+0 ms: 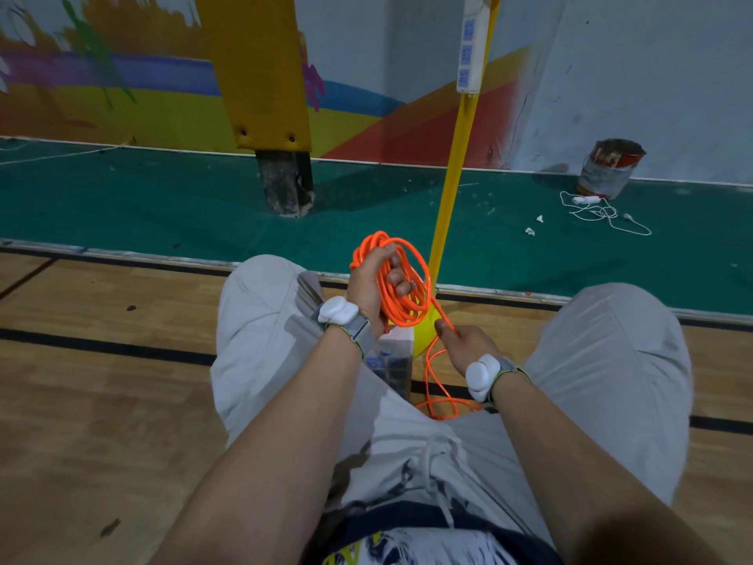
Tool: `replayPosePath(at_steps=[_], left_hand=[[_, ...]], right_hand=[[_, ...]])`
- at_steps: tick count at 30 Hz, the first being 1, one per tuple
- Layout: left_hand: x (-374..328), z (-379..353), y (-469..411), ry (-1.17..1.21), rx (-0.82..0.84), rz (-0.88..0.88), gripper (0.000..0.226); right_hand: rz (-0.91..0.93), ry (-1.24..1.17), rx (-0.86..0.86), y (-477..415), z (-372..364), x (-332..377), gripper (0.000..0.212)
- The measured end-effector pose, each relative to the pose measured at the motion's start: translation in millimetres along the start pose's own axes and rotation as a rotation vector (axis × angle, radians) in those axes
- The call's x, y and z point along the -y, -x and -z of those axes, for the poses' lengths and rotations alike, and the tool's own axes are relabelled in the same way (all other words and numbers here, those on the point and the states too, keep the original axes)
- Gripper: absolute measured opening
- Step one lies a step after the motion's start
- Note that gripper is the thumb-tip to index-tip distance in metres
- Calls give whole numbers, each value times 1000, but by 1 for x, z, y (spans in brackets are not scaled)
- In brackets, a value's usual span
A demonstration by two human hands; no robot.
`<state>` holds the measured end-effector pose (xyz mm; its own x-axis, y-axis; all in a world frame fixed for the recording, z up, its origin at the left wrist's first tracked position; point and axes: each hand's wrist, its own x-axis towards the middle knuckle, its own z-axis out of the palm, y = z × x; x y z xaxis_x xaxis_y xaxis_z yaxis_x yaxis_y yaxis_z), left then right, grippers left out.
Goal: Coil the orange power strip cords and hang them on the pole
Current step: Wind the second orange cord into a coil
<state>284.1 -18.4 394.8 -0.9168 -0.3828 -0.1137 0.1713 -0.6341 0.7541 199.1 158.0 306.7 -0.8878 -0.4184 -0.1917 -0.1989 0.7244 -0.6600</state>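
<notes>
— So, where is the orange cord (401,307)?
— Mostly coiled in the left hand (368,287), whose fingers are curled round the loops, just in front of the yellow pole (452,177).
— And the right hand (464,344)?
— It pinches a single strand coming off the coil. The slack drops to the wooden floor (102,401) between the knees. A white power strip (472,42) hangs high against the pole.

Your orange cord (401,305) is wound in several loops, just before the yellow pole (452,177). One loose strand falls toward 6 o'clock to the floor. A white power strip (470,46) hangs high on the pole, at 1 o'clock from the coil.
</notes>
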Motion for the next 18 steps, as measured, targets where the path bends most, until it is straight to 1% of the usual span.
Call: replayPosePath(at_steps=[3, 5, 9, 11, 14, 18], left_hand=[[-2, 1, 0, 14, -37, -30, 34], [-4, 3, -2, 22, -57, -56, 34], [-4, 6, -5, 26, -83, -84, 34], [-3, 6, -6, 25, -83, -97, 34], [-2, 7, -8, 12, -109, -109, 33], [-4, 11, -12, 22, -154, -174, 31]], right_hand=[[-16, 15, 5, -4, -3, -6, 55], [-41, 35, 51, -8, -6, -10, 55], [-42, 60, 144, -11, -9, -12, 45], [-62, 72, 161, -11, -11, -13, 45], [-103, 97, 168, -13, -12, -15, 53], [-114, 122, 164, -12, -12, -12, 55]])
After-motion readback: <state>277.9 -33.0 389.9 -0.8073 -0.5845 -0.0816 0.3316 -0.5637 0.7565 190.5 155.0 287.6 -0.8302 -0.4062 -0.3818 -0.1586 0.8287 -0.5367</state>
